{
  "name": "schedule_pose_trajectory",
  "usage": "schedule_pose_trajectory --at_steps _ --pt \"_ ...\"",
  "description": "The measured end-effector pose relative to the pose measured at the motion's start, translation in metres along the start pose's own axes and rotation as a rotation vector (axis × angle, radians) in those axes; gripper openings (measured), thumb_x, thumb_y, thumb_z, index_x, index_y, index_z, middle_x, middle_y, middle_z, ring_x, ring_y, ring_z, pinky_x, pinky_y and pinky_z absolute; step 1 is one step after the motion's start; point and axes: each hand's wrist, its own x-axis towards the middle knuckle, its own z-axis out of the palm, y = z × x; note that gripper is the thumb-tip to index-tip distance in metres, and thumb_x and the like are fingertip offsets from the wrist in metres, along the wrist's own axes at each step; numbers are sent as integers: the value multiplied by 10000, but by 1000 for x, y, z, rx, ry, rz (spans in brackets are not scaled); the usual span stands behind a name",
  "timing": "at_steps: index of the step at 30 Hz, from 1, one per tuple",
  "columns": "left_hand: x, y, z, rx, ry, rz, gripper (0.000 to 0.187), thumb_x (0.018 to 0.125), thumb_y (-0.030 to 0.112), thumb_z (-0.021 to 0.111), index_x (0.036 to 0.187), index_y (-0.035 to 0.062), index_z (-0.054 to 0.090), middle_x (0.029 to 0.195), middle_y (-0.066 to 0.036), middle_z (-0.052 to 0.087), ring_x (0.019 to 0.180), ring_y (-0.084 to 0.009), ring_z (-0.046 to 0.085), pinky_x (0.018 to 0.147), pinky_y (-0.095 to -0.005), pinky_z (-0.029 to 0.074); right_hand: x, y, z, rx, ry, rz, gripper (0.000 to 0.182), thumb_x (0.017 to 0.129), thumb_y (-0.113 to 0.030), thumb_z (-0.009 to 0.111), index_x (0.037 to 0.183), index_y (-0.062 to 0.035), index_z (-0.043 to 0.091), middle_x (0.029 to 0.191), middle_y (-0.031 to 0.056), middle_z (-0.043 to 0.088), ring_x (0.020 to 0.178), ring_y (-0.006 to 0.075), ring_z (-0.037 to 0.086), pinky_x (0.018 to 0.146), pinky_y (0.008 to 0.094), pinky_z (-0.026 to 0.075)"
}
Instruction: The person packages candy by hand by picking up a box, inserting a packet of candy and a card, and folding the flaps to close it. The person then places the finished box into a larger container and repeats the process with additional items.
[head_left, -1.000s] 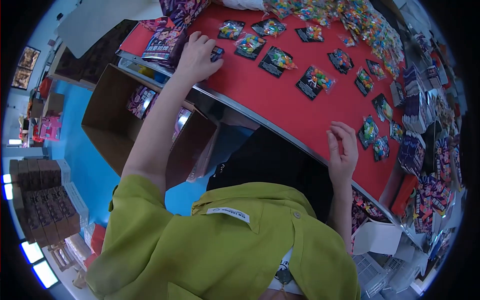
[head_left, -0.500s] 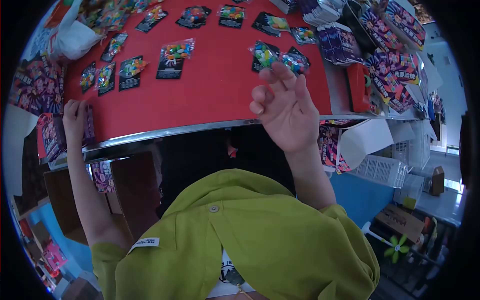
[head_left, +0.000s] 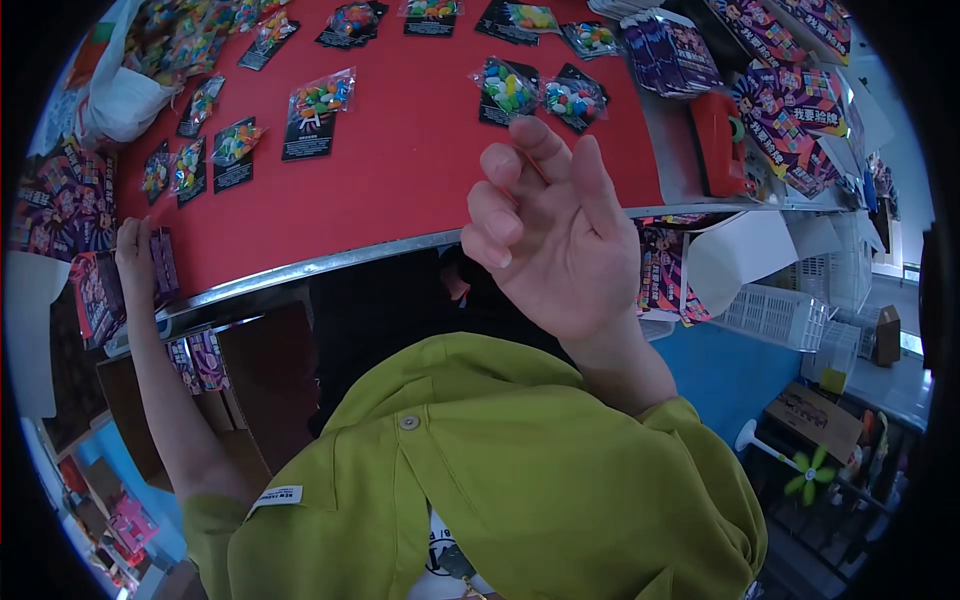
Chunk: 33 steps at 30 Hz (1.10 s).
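From the head view, I see a cardboard box (head_left: pixel 265 375) at lower left, below the table (head_left: pixel 410 160), with purple printed packs (head_left: pixel 208 360) standing inside. Clear bags of coloured candy (head_left: pixel 320 97) lie on black cards across the red tabletop, and a white plastic bag (head_left: pixel 125 105) sits at upper left beside a candy pile (head_left: pixel 205 35).

My left hand (head_left: pixel 135 260) is at the table's left end, touching purple boxes (head_left: pixel 98 298): one shows left of the fingers, a slimmer one just right of them. I cannot tell whether the fingers are clamped; the grip is partly hidden. My right hand (head_left: pixel 560 225) hovers palm up near centre, fingers apart and loosely curled, just below two candy bags.

Around them, a red tape dispenser (head_left: pixel 718 150) and stacked packets (head_left: pixel 670 55) sit at upper right, with a white basket (head_left: pixel 770 318) below. My left forearm crosses part of the cardboard box; my right hand covers some table edge.
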Motion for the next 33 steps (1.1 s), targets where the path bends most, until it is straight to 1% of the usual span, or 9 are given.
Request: schedule_pose_trajectory --at_steps 4,6,9,18,20,22,27,31,33 --pt "-1 6 -1 -14 25 -19 152 931 87 530 871 -42 476 825 -132 496 779 -269 503 735 -335 413 0 3 11 -9 223 -32 433 1032 -356 247 1302 -87 454 900 38 519 715 145 491 666 282 408" --pt "-2 11 -5 -10 32 -32 151 931 87 530 865 -37 475 822 -131 498 776 -271 497 733 -336 410 -2 0 -1 -66 176 -75 303 1027 -271 332 1202 -93 502 680 -7 408 545 114 380 571 262 357" --pt "-2 -3 0 5 35 48 145 934 93 525 865 -22 471 808 -137 485 769 -273 483 726 -338 402 -2 -2 1 -211 304 -74 197 1008 -205 403 1126 -94 514 596 -22 333 477 95 276 519 255 302" --pt "8 -18 12 -128 37 -54 223 969 139 477 855 -51 462 743 -140 418 721 -261 440 684 -354 382 -15 -19 -22 -641 367 -214 196 951 -97 526 1124 -28 465 679 17 457 551 92 429 533 231 359" --pt "16 -25 8 -143 -85 -168 265 974 168 479 854 -68 477 704 -134 403 672 -213 424 647 -341 379 -21 -32 -25 -914 459 -354 192 947 -73 523 1122 -7 478 782 43 531 633 101 509 573 219 416" --pt "23 -37 12 -158 -78 -155 277 974 180 484 860 -73 495 688 -126 403 652 -189 415 629 -332 375 -35 -62 -37 -951 548 -431 174 946 -57 513 1109 3 505 875 62 569 699 113 549 609 221 446" --pt "39 -73 18 -49 -193 -178 297 973 201 494 870 -74 539 654 -94 410 615 -156 397 586 -311 358 -84 -133 -50 -1126 772 -643 141 940 -61 519 1059 12 539 831 51 579 677 95 530 622 210 432" --pt "28 -32 20 -164 -15 -183 306 967 210 506 855 -69 561 629 -99 409 590 -166 395 566 -316 353 -100 -155 -63 -1534 1025 -613 142 933 -79 533 1032 19 558 803 32 571 660 73 504 623 201 423" --pt "21 -10 15 -180 83 -186 308 965 214 511 849 -65 569 631 -114 425 584 -186 407 568 -327 363 -95 -160 -73 -1588 1036 -569 140 931 -87 538 1023 15 565 786 28 570 654 69 505 613 202 423"
